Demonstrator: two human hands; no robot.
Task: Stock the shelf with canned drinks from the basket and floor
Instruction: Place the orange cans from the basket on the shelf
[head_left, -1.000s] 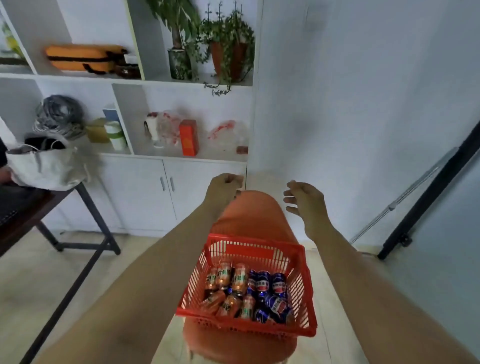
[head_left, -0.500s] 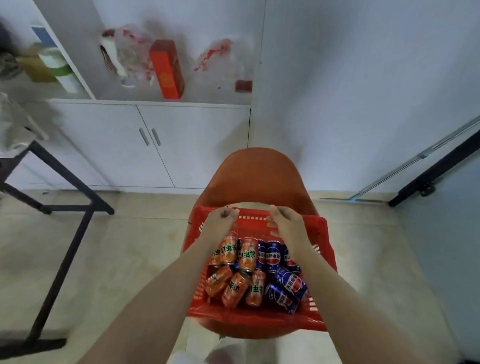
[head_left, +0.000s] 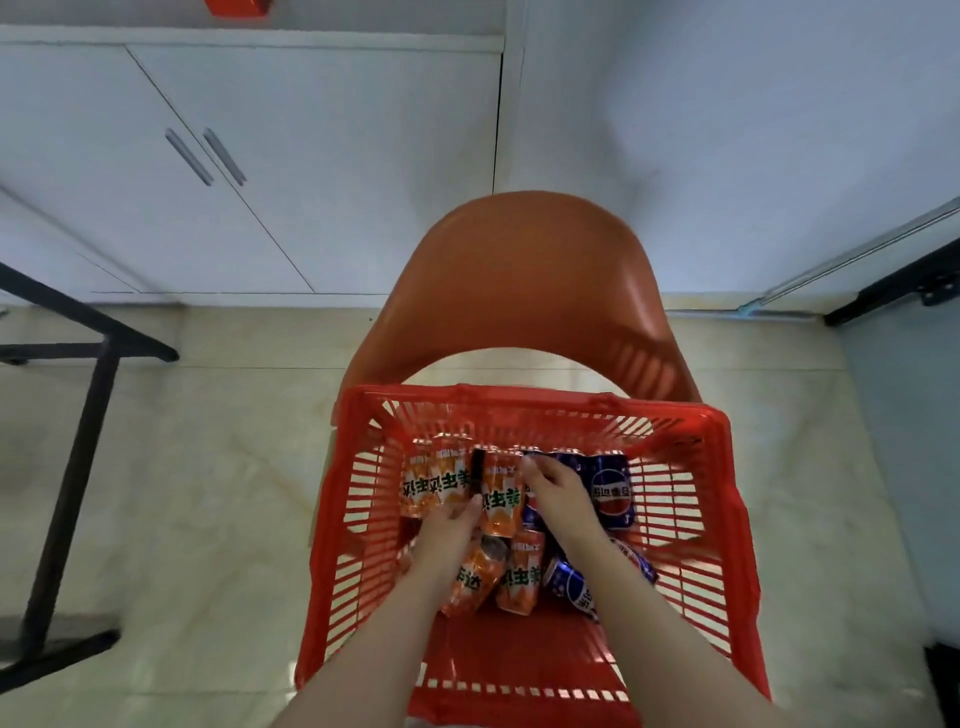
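Reaching down into the red slatted plastic basket (head_left: 519, 401), both hands are working among the cans in the head view. The basket is sitting on the seat of an orange moulded plastic chair (head_left: 519, 270). The drinks are crowding its far half, with orange cans toward the far left corner and dark blue ones toward the far right. More are lying tumbled on their sides nearer the person.

The coming move is turning on one orange drink can (head_left: 501, 493) in the far row. Its top is pointing at the basket's far edge, so its long axis is running away from the person, and it is lying between the two hands. The left hand (head_left: 447, 527) is touching the can's left side with its thumb. The remaining left fingers are hidden among the cans, so I cannot tell whether they are gripping anything. The right hand (head_left: 561, 501) is curling its fingers over a dark blue drink can (head_left: 532, 512) just beside the orange one on its right.

Neighbouring cans are pressing in on both sides, leaving little room for fingers. White cupboard doors (head_left: 311, 156) are standing beyond the chair. A black metal frame (head_left: 78, 467) is standing on the tiled floor (head_left: 208, 467), well apart to the left.
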